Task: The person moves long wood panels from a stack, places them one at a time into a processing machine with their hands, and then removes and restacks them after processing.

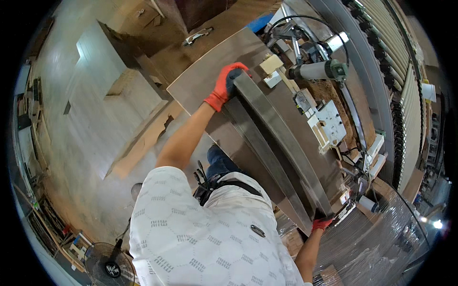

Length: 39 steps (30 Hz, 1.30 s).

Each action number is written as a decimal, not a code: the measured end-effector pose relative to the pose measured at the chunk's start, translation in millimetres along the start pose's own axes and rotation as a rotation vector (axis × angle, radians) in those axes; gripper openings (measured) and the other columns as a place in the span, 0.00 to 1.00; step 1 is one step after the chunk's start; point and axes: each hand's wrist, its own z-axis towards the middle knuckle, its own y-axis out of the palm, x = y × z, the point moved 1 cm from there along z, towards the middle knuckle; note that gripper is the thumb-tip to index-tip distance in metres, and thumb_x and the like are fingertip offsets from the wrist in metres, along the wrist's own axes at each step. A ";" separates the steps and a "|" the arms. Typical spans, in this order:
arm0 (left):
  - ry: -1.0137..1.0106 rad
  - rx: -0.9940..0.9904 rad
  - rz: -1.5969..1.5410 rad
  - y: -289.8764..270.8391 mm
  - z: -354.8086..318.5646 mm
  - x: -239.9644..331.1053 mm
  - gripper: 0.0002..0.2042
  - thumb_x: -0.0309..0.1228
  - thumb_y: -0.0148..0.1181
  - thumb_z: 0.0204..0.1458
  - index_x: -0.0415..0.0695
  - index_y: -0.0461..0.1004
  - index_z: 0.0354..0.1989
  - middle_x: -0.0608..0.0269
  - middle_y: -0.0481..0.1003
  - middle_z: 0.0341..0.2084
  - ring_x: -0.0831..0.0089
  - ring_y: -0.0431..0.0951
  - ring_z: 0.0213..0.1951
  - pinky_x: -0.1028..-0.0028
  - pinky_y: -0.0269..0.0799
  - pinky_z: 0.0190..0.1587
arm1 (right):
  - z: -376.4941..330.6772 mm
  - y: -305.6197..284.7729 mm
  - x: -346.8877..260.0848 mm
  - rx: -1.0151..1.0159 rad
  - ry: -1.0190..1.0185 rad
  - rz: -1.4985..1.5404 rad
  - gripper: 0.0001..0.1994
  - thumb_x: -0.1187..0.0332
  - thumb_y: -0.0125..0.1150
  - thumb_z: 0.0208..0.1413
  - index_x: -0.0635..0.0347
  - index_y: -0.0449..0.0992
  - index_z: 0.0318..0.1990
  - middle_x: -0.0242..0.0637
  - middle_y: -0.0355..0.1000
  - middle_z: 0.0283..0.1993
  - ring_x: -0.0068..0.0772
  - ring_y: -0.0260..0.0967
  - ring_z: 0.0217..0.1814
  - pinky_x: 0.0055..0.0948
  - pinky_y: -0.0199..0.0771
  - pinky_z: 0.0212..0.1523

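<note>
Grey and shiny, the floor [62, 157] fills the left side of the frame. At the upper right, a roller conveyor [381, 33] bends along the rim. The wide brown board [205, 71] lies slantwise from the upper middle toward the lower right. Clear plastic wrap [377, 248], with many wrinkles, spreads in the lower right. Over the board, right of the centre, is a long grey bar [287, 138], which slants from upper left to lower right. On its left runs a second grey bar [271, 162], with a dark gap between; I cannot tell if the two are joined. A black fan [112, 267] stands at the lower left. In the upper right is a grey cylinder [315, 71] with a green end. The left hand [225, 83], in a red and dark glove, grasps the upper end of the long grey bar. The right hand [322, 224], also in a red glove, holds the lower end of this same bar; its fingers are partly hidden, so I cannot tell how firmly. Smallest is a pale block [271, 64], near the left hand, on its right.
</note>
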 end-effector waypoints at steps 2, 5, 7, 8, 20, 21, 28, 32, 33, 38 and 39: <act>0.150 -0.057 0.263 4.2 2.1 16.4 0.15 0.32 0.53 0.67 0.38 0.77 0.55 0.55 0.81 0.52 0.66 0.81 0.54 0.65 0.75 0.62 | -9.2 16.2 13.7 0.054 -0.106 -0.149 0.37 0.31 0.53 0.66 0.49 0.73 0.70 0.40 0.73 0.71 0.54 0.70 0.70 0.52 0.72 0.71; 0.431 0.125 0.535 52.9 -24.7 56.5 0.23 0.20 0.54 0.59 0.41 0.73 0.64 0.57 0.76 0.62 0.66 0.71 0.67 0.62 0.61 0.74 | -38.6 -7.5 19.3 0.232 -0.185 -0.102 0.35 0.34 0.49 0.70 0.49 0.72 0.71 0.37 0.74 0.69 0.46 0.73 0.65 0.44 0.72 0.63; 0.522 0.184 0.667 96.6 -59.7 77.6 0.26 0.20 0.56 0.57 0.38 0.71 0.67 0.53 0.76 0.61 0.58 0.72 0.66 0.61 0.60 0.72 | -64.0 19.3 50.8 0.341 -0.547 -0.199 0.28 0.45 0.44 0.77 0.52 0.72 0.71 0.35 0.75 0.67 0.38 0.72 0.64 0.36 0.67 0.65; 0.672 0.099 0.980 114.2 -75.9 86.5 0.25 0.20 0.59 0.53 0.37 0.74 0.63 0.49 0.77 0.60 0.53 0.74 0.64 0.59 0.65 0.69 | -75.3 13.6 65.2 0.422 -0.681 -0.171 0.25 0.50 0.49 0.76 0.54 0.74 0.69 0.36 0.76 0.65 0.38 0.73 0.64 0.37 0.67 0.67; 0.404 -1.315 1.676 280.1 -218.5 -86.9 0.38 0.48 0.74 0.51 0.44 0.69 0.69 0.51 0.73 0.61 0.50 0.73 0.63 0.44 0.68 0.62 | -155.9 128.8 185.0 1.458 0.129 -0.275 0.24 0.52 0.59 0.70 0.57 0.72 0.66 0.52 0.75 0.63 0.62 0.72 0.63 0.55 0.73 0.61; 0.444 -1.288 1.688 270.5 -213.9 -102.7 0.36 0.47 0.73 0.53 0.44 0.70 0.67 0.52 0.75 0.58 0.51 0.75 0.60 0.45 0.70 0.60 | -152.2 137.3 182.8 1.380 0.130 -0.181 0.23 0.52 0.57 0.71 0.61 0.73 0.61 0.57 0.77 0.56 0.65 0.75 0.55 0.55 0.73 0.57; 0.282 -1.333 1.635 284.1 -201.1 -84.5 0.31 0.45 0.72 0.55 0.43 0.73 0.64 0.50 0.80 0.52 0.49 0.81 0.53 0.52 0.76 0.55 | -137.4 171.2 198.4 1.278 -0.003 0.076 0.22 0.52 0.48 0.75 0.67 0.72 0.52 0.65 0.76 0.49 0.71 0.73 0.51 0.56 0.71 0.53; 0.281 -1.323 1.451 345.9 -200.9 -11.5 0.27 0.40 0.75 0.53 0.44 0.77 0.60 0.50 0.81 0.52 0.47 0.83 0.52 0.55 0.80 0.52 | -146.0 165.6 204.2 1.252 -0.016 -0.147 0.21 0.52 0.46 0.76 0.65 0.73 0.49 0.66 0.76 0.49 0.74 0.73 0.52 0.62 0.71 0.51; 0.289 -1.311 1.440 362.5 -192.7 0.2 0.26 0.38 0.76 0.53 0.42 0.78 0.59 0.49 0.82 0.50 0.47 0.84 0.51 0.56 0.80 0.52 | -150.9 168.7 194.1 1.280 0.065 -0.171 0.22 0.50 0.46 0.75 0.64 0.74 0.50 0.65 0.77 0.47 0.75 0.73 0.51 0.64 0.71 0.49; 0.397 -1.279 1.451 403.8 -118.0 -15.3 0.25 0.39 0.75 0.55 0.42 0.78 0.60 0.49 0.82 0.50 0.47 0.83 0.50 0.55 0.80 0.52 | -155.1 169.8 182.8 1.325 0.080 -0.196 0.22 0.48 0.48 0.73 0.62 0.73 0.45 0.62 0.77 0.43 0.74 0.73 0.49 0.64 0.71 0.47; 0.390 -1.275 1.448 402.7 -98.0 -29.1 0.25 0.39 0.75 0.55 0.42 0.78 0.59 0.49 0.82 0.50 0.47 0.83 0.50 0.56 0.79 0.52 | -153.8 170.3 180.3 1.315 0.108 -0.165 0.22 0.48 0.48 0.73 0.62 0.72 0.45 0.62 0.77 0.43 0.74 0.73 0.48 0.64 0.71 0.47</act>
